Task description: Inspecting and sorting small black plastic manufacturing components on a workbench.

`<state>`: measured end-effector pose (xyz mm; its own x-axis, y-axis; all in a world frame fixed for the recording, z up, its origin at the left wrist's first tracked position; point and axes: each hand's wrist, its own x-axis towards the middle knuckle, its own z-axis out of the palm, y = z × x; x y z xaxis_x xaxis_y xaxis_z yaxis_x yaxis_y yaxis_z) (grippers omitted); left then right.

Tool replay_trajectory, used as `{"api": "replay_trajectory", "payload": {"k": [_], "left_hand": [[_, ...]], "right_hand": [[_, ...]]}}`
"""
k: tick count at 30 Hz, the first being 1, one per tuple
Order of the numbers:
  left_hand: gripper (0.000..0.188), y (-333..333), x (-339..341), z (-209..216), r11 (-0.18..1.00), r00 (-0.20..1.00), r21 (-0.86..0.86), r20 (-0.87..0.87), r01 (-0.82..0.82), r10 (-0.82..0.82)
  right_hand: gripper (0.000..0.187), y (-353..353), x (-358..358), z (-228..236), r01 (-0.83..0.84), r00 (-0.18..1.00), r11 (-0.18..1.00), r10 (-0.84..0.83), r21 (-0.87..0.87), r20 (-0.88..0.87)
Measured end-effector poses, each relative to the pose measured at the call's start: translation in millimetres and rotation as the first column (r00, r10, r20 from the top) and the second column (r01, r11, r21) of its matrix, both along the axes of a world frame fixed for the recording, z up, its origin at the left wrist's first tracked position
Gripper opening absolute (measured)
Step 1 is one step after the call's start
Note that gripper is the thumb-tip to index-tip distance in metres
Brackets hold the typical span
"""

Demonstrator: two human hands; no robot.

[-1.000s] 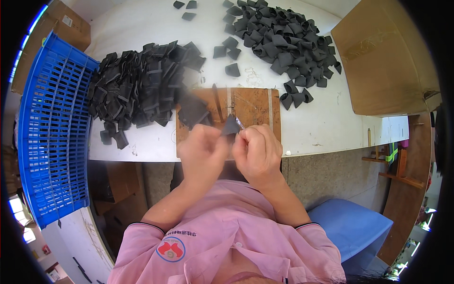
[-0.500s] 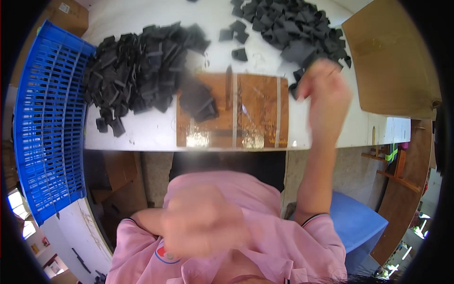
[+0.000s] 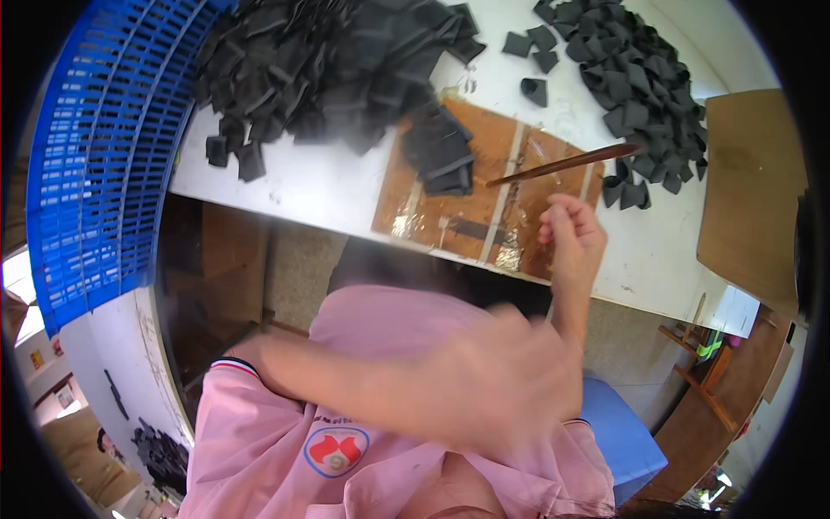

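My left hand (image 3: 510, 381) is across my chest, close to the camera and smeared by motion; its fingers cannot be made out. My right hand (image 3: 572, 229) hovers by the right edge of a brown board (image 3: 484, 130), fingers loosely curled in, with nothing visible in them. A dark brown pointed stick (image 3: 566, 164) reaches across the board toward the right. Several flat black fabric pieces (image 3: 439, 151) lie in a small stack on the board's left part. Beyond it spreads a large heap of similar flat black pieces (image 3: 285, 69).
At the right is a pile of curled black pieces (image 3: 640, 82), beside a cardboard box (image 3: 752, 190). A few loose black pieces (image 3: 534, 91) lie between the heaps on the white table (image 3: 294, 186). A blue plastic crate (image 3: 108, 164) stands left; a blue stool (image 3: 618, 441) is below.
My view has shifted and turned. My right hand has come back from the right pile toward the board. My left forearm has swung right across my chest. The stick now points rightward.
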<state>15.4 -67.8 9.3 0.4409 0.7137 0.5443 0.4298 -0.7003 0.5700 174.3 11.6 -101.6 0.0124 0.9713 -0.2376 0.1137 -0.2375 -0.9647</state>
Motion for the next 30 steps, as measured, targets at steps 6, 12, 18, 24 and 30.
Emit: {"api": "replay_trajectory", "payload": {"k": [6,12,18,24,30], "left_hand": [[0.025,46.3,-35.8,-93.2,0.758,0.789,-0.268,-0.008,-0.594,0.615],[0.027,60.8,-39.1,-121.1,0.687,0.728,-0.252,-0.325,-0.682,0.604],[0.027,65.9,-29.7,-116.8,0.743,0.729,-0.178,-0.436,-0.645,0.528],[0.01,67.1,-27.1,-125.5,0.81,0.562,0.055,-0.692,-0.584,0.453],[0.009,70.0,-38.5,-121.8,0.76,0.675,-0.051,-0.501,-0.648,0.542]], "right_hand": [[0.01,-21.1,-9.5,10.2,-0.185,0.973,0.981,0.174,-0.058,-0.148],[0.011,-60.6,-13.7,92.1,-0.592,0.438,0.579,0.815,0.561,-0.379],[0.028,-109.7,-21.6,87.8,-0.381,0.193,0.764,0.616,0.52,-0.764],[0.023,-57.7,-6.1,118.1,-0.625,0.108,0.449,0.86,0.639,-0.499],[0.028,-66.1,3.7,113.0,-0.449,0.239,0.599,0.796,0.663,-0.556]]}}
